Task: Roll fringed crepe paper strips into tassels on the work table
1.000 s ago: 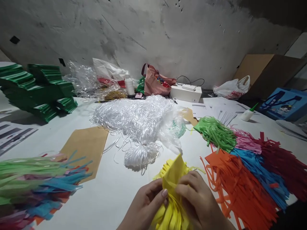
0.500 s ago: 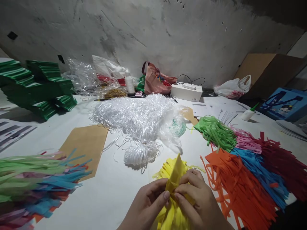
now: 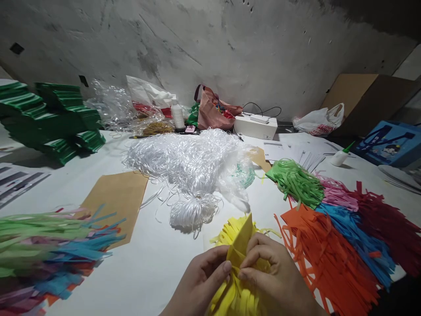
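A yellow fringed paper piece [image 3: 241,239] is held low in the middle of the view, its uncut top folded to a point and its cut strips hanging toward me. My left hand [image 3: 200,285] pinches the fold from the left with thumb and fingers closed. My right hand [image 3: 276,281] grips the same fold from the right, fingers curled over it. More yellow fringe lies on the white table [image 3: 154,263] just beyond my hands.
Orange [image 3: 329,259], blue, dark red, pink and green [image 3: 296,182] fringed sheets are spread to the right. A mixed-colour fringe stack [image 3: 49,250] lies left, beside a brown envelope [image 3: 115,202]. White ribbon pile [image 3: 190,169] sits centre; green cardboard stacks [image 3: 49,118], bags and a glue bottle [image 3: 340,156] behind.
My fingers have worked the yellow fold tighter; the paper's point has narrowed and tilted slightly right. Both hands stay in the same place.
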`<state>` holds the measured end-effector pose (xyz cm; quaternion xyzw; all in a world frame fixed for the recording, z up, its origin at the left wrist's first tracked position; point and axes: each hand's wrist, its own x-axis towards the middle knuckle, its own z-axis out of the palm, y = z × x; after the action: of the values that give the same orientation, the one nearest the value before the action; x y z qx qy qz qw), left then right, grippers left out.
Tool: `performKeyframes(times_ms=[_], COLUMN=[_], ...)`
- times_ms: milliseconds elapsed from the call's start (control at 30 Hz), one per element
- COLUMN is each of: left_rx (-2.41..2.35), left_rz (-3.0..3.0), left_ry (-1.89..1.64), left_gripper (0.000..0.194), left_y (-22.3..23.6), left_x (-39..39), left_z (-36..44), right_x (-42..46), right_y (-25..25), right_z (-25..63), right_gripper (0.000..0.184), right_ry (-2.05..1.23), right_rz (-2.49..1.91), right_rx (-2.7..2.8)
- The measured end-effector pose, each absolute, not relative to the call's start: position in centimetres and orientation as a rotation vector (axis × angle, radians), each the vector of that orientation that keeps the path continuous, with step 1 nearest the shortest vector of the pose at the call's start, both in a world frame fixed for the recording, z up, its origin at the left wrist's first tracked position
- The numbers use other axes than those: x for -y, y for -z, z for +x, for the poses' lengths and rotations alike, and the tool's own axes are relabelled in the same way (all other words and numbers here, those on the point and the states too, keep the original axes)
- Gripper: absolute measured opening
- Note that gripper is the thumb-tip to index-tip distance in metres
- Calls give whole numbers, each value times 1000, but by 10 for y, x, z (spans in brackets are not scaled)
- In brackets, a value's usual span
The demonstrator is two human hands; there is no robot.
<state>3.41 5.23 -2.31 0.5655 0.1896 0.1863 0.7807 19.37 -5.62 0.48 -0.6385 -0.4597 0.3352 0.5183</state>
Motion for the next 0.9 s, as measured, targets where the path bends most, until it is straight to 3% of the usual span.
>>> performKeyframes(times_ms=[133,300,533,900], left_rx=[-415,-419,-396,-403], left_rz=[1215,1192,1204,1207], left_ry=[-405,-408,-407,-396], left_gripper=[33,32,32,31], left_y=[27,29,26,29], left_x=[-51,-51,-51,-52], left_z=[33,33,33,32], right_x=[54,55,59,57], right_y=[-3,-5,-13,-12], right_z=[199,201,198,200], right_gripper=[9,20,7,15], right_ry=[-898,-872,-807,-843], right_rz=[-1429,-1422,-1554,-1531], right_rx=[1088,1189,1273,1286])
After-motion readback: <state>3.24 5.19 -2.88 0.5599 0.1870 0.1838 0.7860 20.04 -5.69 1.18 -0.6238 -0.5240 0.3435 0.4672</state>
